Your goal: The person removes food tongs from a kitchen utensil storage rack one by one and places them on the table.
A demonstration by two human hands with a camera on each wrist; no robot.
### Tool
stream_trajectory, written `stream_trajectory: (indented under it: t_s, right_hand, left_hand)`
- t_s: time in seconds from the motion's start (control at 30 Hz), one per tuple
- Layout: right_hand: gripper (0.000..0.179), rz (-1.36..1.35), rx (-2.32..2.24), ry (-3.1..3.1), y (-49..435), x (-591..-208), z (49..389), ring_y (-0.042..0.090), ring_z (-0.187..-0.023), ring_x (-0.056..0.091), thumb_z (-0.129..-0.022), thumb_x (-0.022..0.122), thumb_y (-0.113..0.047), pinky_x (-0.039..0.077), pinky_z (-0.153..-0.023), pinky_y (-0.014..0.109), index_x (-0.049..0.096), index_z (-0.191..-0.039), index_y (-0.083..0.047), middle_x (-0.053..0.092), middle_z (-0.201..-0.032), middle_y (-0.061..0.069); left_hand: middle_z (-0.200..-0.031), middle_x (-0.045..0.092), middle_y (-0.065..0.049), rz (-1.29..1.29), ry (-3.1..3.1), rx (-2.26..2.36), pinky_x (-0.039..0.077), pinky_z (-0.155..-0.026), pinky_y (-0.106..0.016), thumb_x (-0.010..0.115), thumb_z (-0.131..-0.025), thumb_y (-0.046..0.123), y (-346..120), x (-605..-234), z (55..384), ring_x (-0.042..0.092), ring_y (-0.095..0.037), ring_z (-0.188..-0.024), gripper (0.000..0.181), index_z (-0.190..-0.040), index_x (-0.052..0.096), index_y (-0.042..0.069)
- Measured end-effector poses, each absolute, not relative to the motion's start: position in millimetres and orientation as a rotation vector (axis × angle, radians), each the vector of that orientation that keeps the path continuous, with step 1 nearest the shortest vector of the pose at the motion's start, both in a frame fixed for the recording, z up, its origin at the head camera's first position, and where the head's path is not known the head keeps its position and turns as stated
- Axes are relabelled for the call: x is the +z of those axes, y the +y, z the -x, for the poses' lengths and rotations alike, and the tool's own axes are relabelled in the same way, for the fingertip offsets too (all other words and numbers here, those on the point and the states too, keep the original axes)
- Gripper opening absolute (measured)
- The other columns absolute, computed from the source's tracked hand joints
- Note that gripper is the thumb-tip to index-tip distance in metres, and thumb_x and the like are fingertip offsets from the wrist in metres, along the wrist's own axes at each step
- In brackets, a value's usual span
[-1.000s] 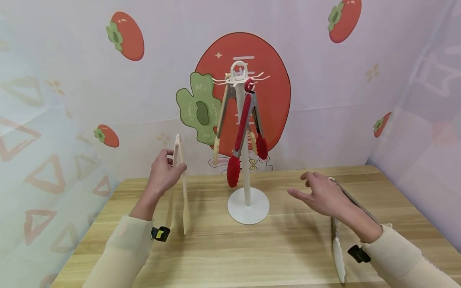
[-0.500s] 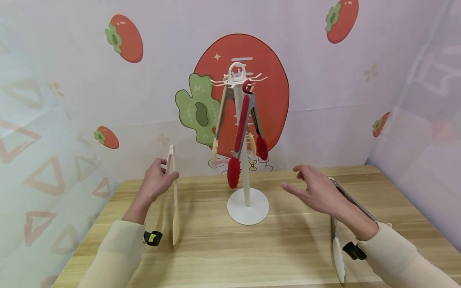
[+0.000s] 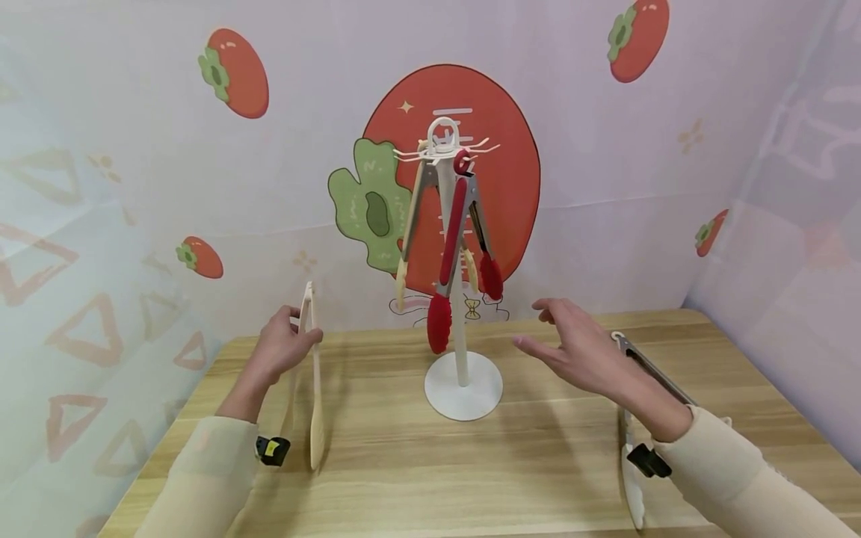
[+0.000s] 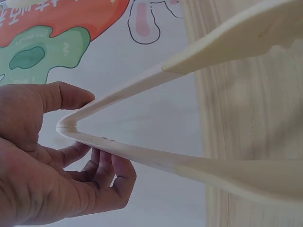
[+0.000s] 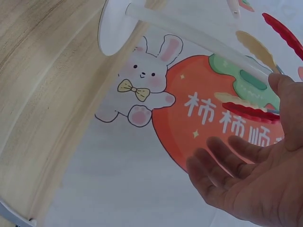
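My left hand (image 3: 279,345) pinches a pair of cream tongs (image 3: 316,407) near the hinge, thumb on one arm and fingers on the other. The tongs hang upright, tips down close over the table. In the left wrist view their two arms (image 4: 128,92) spread apart in a V. To the right, my right hand (image 3: 585,347) hovers with relaxed fingers and holds nothing. A white rack (image 3: 462,314) stands between the hands. Red-tipped tongs (image 3: 454,232) and cream-tipped tongs (image 3: 412,232) hang from its hooks.
Metal tongs with white tips (image 3: 632,486) lie on the wooden table (image 3: 403,478) at the right, partly hidden under my right forearm. A printed cloth backdrop (image 3: 605,149) rises behind the table's back edge.
My left hand has moved left and lower with the cream tongs in it. My right hand has drifted slightly left and up. The rack and its hanging tongs have stayed put.
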State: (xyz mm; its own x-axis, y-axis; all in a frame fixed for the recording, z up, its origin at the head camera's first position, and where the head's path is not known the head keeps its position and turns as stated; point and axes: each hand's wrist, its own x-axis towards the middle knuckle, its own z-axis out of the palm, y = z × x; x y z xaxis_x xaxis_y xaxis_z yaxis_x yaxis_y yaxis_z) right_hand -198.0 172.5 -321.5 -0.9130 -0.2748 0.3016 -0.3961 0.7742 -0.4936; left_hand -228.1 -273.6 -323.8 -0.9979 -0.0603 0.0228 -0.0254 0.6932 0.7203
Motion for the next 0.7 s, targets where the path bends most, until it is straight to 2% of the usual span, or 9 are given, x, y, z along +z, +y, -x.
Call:
stream_trajectory:
  t_s: [0.53, 0.7]
  right_hand:
    - [0.079, -0.592, 0.913, -2.686, 164, -307, 203, 0.037, -0.124, 0.051, -0.094, 0.069, -0.050, 0.046, -0.098, 0.059, 0.042, -0.146, 0.003, 0.053, -0.136, 0.020]
    - [0.081, -0.614, 0.952, -2.676, 159, -301, 205, 0.038, -0.128, 0.048, -0.094, 0.068, -0.052, 0.044, -0.101, 0.060, 0.040, -0.148, 0.001, 0.049, -0.141, 0.020]
  left_hand:
    - [-0.114, 0.058, -0.032, -0.078, -2.920, -1.221, 0.054, -0.072, -0.045, 0.059, -0.097, 0.018, -285, -330, 224, 0.063, -0.043, -0.099, 0.057, -0.137, 0.035, -0.014]
    - [-0.115, 0.058, -0.031, -0.086, -2.960, -1.222, 0.053, -0.072, -0.046, 0.059, -0.098, 0.020, -289, -334, 222, 0.063, -0.040, -0.096, 0.057, -0.138, 0.035, -0.013]
